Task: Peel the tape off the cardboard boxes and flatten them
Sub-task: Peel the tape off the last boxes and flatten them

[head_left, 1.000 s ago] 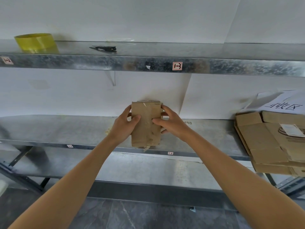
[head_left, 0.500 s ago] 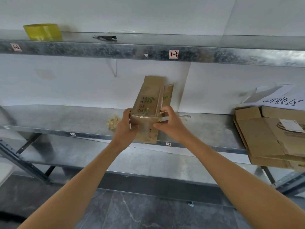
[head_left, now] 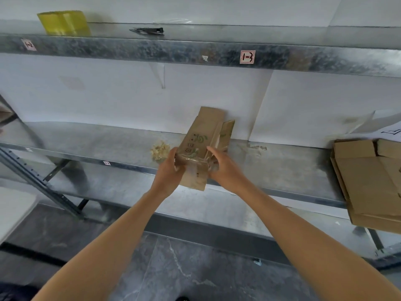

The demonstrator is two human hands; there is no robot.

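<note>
Small brown cardboard box (head_left: 201, 146), green print, glossy clear tape (head_left: 193, 160) across near end, flaps open far side. Held above middle shelf (head_left: 86, 144) edge; left hand (head_left: 168, 173) and right hand (head_left: 223, 168) curl round its sides.

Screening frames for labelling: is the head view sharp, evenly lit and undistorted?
Head view: soft even light, no hard shadows; glare on the tape around the cardboard box; upper shelf bows, wide-angle distortion; left hand and right hand slightly blurred.

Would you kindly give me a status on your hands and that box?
Left hand, right hand gripping cardboard box at taped end. Tape not yet off. Crumpled wad on shelf, not in the way.
</note>
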